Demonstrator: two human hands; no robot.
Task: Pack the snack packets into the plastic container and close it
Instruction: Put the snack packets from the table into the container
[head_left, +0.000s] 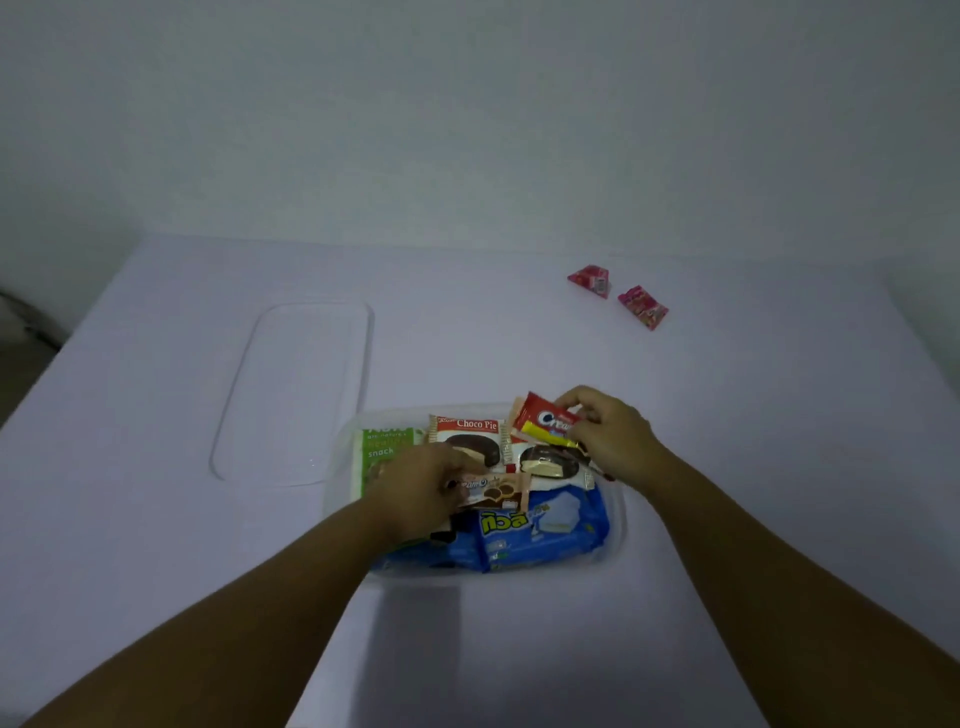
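The plastic container (618, 519) is see-through and sits near us on the worktop (727, 415), full of bright snack packets. Our left hand (421, 493) pinches a brown cookie packet (498, 491) inside it. Our right hand (608, 436) grips a red packet (543, 413) and a yellow one (545, 435) over its far corner. The clear lid (296, 389) lies to the left. Two pink packets (618, 296) lie well apart, far right.

On the white bench (727, 467), the clear plastic container (621, 525) holds snack packets. The left hand (415, 493) pinches a brown cookie packet (498, 491); the right hand (610, 436) clasps a red cream-biscuit packet (540, 415). The transparent lid (296, 389) lies beside it, two pink packets (618, 293) well apart.
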